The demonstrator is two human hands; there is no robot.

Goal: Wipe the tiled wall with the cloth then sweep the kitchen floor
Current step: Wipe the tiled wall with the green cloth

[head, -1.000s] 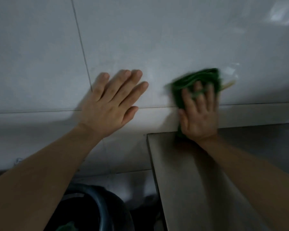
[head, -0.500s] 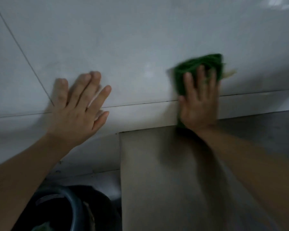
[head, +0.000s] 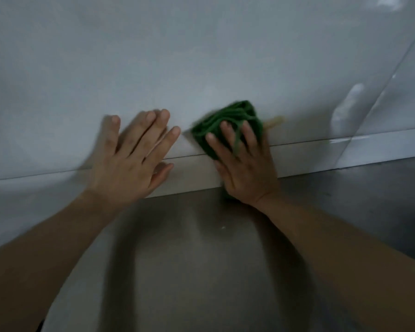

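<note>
A bunched green cloth (head: pixel 228 117) is pressed flat against the pale tiled wall (head: pixel 201 56) just above a horizontal grout line. My right hand (head: pixel 244 164) covers its lower part, fingers spread over it, and holds it to the tile. A yellowish bit (head: pixel 274 121) sticks out at the cloth's right edge. My left hand (head: pixel 130 159) lies flat on the wall right beside the cloth, fingers apart, holding nothing.
A grey worktop (head: pixel 201 259) meets the wall below both hands and fills the lower half of the view. At the right the wall turns at a corner (head: pixel 369 111) with glossy reflections.
The view has swung right, so the bin and the worktop's left edge have left the frame. My left hand now sits close beside the cloth. The cloth has shifted along the wall.
</note>
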